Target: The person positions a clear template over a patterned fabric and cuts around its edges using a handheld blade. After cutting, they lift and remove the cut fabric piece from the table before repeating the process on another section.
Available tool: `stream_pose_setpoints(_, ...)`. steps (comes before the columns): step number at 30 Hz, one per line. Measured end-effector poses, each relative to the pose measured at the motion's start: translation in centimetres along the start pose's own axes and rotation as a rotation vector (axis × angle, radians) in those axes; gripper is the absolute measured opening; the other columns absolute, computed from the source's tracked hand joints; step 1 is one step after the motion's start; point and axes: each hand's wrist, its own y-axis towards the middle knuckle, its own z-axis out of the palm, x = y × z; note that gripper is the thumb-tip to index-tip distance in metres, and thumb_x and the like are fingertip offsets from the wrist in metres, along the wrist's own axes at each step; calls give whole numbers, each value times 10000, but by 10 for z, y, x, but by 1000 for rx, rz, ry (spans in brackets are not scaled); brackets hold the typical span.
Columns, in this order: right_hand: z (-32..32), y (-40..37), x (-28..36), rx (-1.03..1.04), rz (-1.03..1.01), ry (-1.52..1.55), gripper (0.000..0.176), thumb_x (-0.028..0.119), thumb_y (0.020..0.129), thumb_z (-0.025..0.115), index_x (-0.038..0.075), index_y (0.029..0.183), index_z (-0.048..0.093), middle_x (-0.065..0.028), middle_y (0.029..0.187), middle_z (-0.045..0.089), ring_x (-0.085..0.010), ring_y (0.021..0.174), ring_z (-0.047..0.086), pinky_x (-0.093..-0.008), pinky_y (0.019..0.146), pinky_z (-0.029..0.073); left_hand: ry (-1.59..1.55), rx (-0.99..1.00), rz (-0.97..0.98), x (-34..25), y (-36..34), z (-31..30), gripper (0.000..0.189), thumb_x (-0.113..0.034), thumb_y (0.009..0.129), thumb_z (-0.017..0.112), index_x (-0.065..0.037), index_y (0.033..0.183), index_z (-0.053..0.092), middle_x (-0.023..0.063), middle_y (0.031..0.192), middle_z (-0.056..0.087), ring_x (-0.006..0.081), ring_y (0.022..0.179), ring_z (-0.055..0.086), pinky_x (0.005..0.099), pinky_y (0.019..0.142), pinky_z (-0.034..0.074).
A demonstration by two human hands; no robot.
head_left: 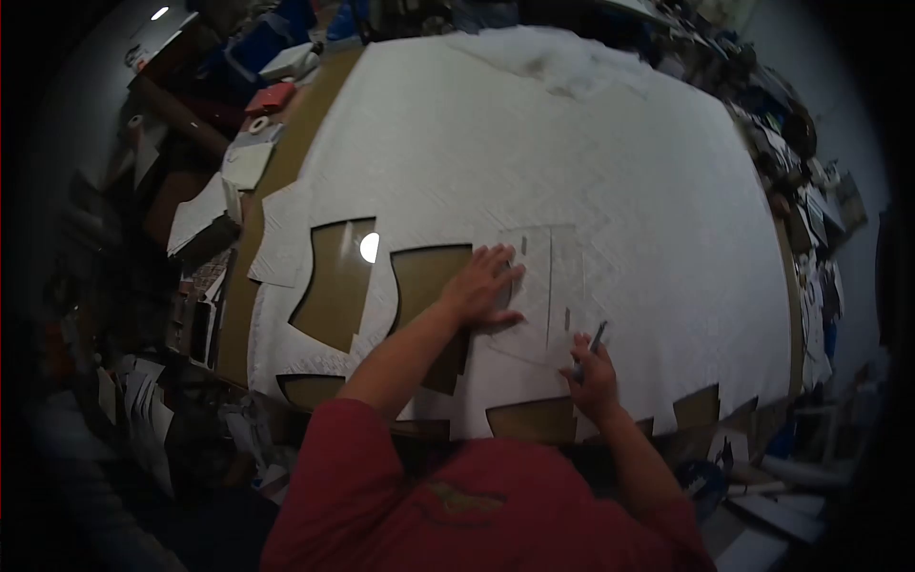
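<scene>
My left hand [484,289] lies with its fingers spread on the left part of a transparent template [562,272], which rests on white patterned fabric [658,219]. The template has dark lines and small slots. Near its lower right corner, my right hand [593,372] is closed around a slim grey pen-like tool [598,336] that points up and away from me. Left of my left hand, curved shapes are cut out of the fabric, and the brown tabletop [338,276] shows through them.
A loose cut fabric piece [278,238] lies at the left table edge. White fluffy material [562,59] is bunched at the far edge. Rolls, papers and a red item [271,98] crowd the left side; cluttered shelves [815,219] line the right.
</scene>
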Motion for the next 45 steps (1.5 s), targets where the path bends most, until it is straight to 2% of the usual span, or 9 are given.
stream_pose_setpoints(11,-2,6,5,-39,-4,34,475,66,804,858,48,1192,584,-221,1428,642,-464,1343,572,-506,1100,502,62,-53,28,1,3,2,888,-677,813,779,-106,1466,592,235,1603,433,417,1520,369,550,1279,251)
stream_pose_setpoints(26,-2,6,4,-4,14,11,463,86,825,854,56,1203,588,-181,1442,649,-431,1384,553,-500,1131,479,66,-47,14,-3,3,0,883,-643,799,810,-100,1461,595,234,1603,431,420,1523,364,550,1282,251)
stream_pose_setpoints(45,-1,5,1,-6,21,27,429,110,846,845,55,1191,598,-183,1420,667,-418,1402,543,-507,1148,459,86,-24,9,-3,4,-2,892,-649,793,813,-109,1469,592,228,1610,427,409,1532,354,551,1282,247)
